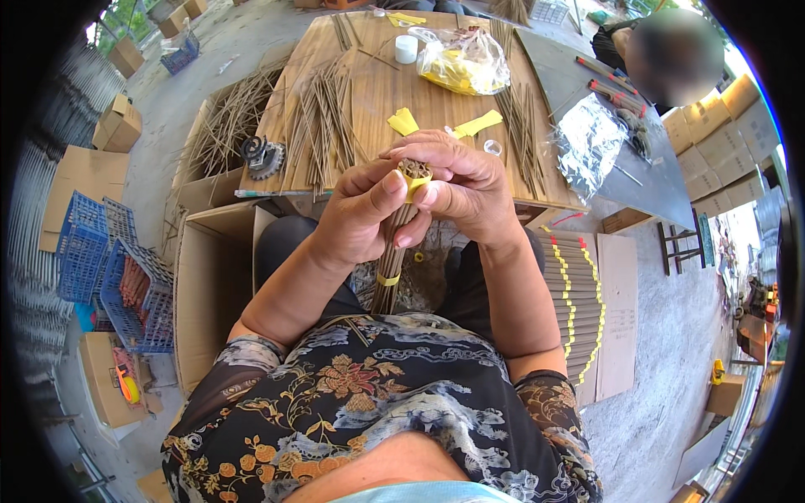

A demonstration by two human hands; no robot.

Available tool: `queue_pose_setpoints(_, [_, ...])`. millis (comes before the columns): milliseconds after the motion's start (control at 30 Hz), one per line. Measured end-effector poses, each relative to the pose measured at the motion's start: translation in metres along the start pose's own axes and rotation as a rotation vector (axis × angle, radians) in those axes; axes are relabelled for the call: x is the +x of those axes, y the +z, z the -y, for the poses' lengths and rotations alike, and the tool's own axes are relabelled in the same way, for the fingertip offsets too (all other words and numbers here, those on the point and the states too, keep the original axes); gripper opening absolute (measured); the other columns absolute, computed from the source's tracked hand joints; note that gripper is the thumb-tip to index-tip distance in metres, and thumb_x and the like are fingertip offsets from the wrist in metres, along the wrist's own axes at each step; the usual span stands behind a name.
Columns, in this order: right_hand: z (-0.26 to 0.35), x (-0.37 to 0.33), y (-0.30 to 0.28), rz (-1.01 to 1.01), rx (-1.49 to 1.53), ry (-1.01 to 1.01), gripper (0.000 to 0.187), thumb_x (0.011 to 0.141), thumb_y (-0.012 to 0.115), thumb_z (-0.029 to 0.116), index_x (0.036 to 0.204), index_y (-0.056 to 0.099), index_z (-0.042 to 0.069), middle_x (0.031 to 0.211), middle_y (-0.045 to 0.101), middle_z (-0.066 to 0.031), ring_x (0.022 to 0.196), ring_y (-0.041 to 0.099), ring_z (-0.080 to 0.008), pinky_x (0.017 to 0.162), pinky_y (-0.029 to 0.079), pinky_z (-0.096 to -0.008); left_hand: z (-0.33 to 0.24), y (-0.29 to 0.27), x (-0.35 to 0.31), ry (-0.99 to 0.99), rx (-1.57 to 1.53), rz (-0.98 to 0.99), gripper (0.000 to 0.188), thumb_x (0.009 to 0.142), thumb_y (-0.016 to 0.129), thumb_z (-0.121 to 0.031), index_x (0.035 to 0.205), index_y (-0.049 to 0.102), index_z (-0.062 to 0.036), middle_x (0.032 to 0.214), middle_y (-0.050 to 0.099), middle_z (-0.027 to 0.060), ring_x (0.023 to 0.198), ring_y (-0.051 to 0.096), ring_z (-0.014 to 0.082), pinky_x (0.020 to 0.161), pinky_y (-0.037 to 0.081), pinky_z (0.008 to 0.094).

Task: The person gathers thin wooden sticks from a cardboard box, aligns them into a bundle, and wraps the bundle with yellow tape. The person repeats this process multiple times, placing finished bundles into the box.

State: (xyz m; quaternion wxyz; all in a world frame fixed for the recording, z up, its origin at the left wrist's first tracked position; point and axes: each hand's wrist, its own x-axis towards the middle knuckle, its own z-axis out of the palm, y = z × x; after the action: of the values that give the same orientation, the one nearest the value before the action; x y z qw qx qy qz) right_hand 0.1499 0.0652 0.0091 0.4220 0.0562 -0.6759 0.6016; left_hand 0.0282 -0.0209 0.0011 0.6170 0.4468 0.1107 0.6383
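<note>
A: Where is the bundle of sticks [390, 256]?

B: Up between both hands, just in front of the near edge of the table [377, 92]. In this view its top end overlaps that edge, while the lower part runs down toward the lap.

A: And its long axis?

B: Roughly lengthwise, from lap to table, the top leaning a touch toward the table's right edge. The cut end faces up at the camera, so I can't tell exactly how steeply it stands.

A: What does the left hand [360, 205] have?

B: It's curled round the bundle from the left, with its thumb up against the upper yellow band [411, 189].

A: The right hand [471, 189]?

B: Closed in from the opposite side, its thumb tip pressing that same band and its fingers arched over behind the top end. Neither hand is nearer; both touch the bundle. The hidden fingertips I can't make out.

A: Anything lower down?

B: A lower yellow band [387, 280] circles the sticks below both hands, apart from them.

A: What's nearby on the table?

B: Yellow strips [478, 124] lie beyond the hands, near a small clear ring [492, 147] by the near edge. Loose sticks [323, 126] spread toward the left edge, and a clear bag [464, 63] sits near the far edge.
</note>
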Motion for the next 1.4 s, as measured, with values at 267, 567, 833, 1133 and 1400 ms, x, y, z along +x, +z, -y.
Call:
queue_pose_setpoints(267, [0.012,0.0,-0.006,0.011,0.106,0.275,0.036,0.074,0.067,0.017,0.104,0.059,-0.001,0.104,0.057,-0.0142,0.092,0.055,-0.0185,0.081,0.044,-0.0307,0.0,-0.007,0.0,-0.069,-0.083,-0.044,0.031,0.09,0.046,-0.025,0.11,0.05,-0.0014,0.096,0.055,0.0087,0.053,0.048,0.0114,0.046,0.04,0.0215])
queue_pose_setpoints(567, [0.011,0.015,-0.011,0.081,-0.027,0.199,0.032,0.078,0.062,0.013,0.106,0.058,-0.002,0.102,0.06,-0.0134,0.088,0.058,-0.017,0.081,0.045,-0.0293,-0.005,-0.009,0.005,-0.058,-0.025,-0.025,0.029,0.09,0.045,-0.027,0.105,0.051,-0.0018,0.082,0.051,0.006,0.054,0.048,0.0116,0.047,0.04,0.0221])
queue_pose_setpoints(833, [0.001,0.014,-0.013,0.075,0.323,0.242,0.056,0.076,0.066,0.015,0.124,0.041,0.0,0.115,0.051,-0.0096,0.095,0.054,-0.0163,0.086,0.041,-0.029,-0.015,-0.014,0.013,0.028,-0.041,-0.05,0.034,0.09,0.044,-0.03,0.105,0.049,-0.0001,0.084,0.05,0.0078,0.053,0.046,0.0108,0.046,0.038,0.0212])
queue_pose_setpoints(1133, [-0.026,-0.014,0.024,0.224,0.016,0.604,0.021,0.078,0.06,0.008,0.094,0.051,-0.002,0.08,0.057,-0.0051,0.073,0.053,-0.0109,0.065,0.045,-0.0247,-0.02,-0.012,0.022,0.164,0.101,-0.165,0.029,0.089,0.048,-0.029,0.101,0.05,-0.0024,0.085,0.05,0.0066,0.056,0.047,0.0115,0.051,0.039,0.0222])
queue_pose_setpoints(1400, [-0.035,-0.015,0.029,0.143,-0.215,0.378,0.021,0.081,0.053,0.006,0.099,0.042,0.001,0.078,0.053,-0.0084,0.071,0.053,-0.0146,0.064,0.044,-0.0272,-0.027,-0.008,0.017,0.244,0.603,-0.284,0.029,0.088,0.05,-0.03,0.092,0.049,-0.0014,0.072,0.056,0.0059,0.066,0.055,0.0116,0.061,0.046,0.0241])
